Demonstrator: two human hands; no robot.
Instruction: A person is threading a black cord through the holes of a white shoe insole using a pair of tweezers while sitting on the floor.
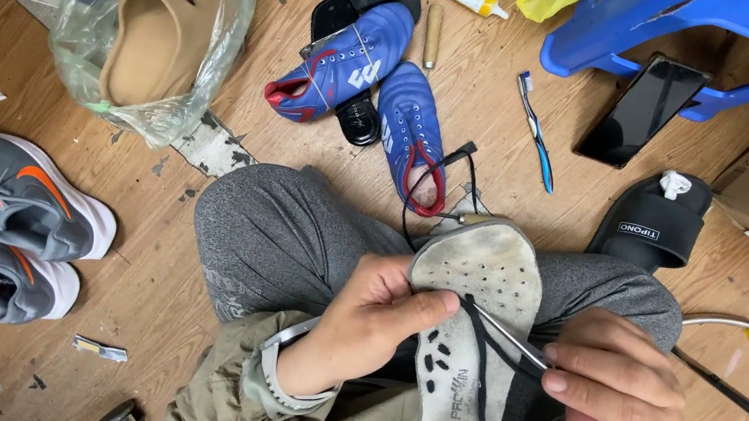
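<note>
Two hands work over the person's lap. The left hand (372,317) pinches the edge of a grey insole (474,329) that lies sole-up across the knees. The right hand (614,383) is clamped on a thin metal awl (515,341), touching a black thread (480,370). Blue football boots (366,77) lie on the wooden floor (161,276) beyond.

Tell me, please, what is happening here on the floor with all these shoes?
A person sits on the wooden floor with a shoe sole resting on their lap. The left hand grips the sole's edge, while the right hand holds a thin metal tool against a black thread running over the sole. A pair of blue shoes lies ahead, and grey sneakers sit to the left.
</note>
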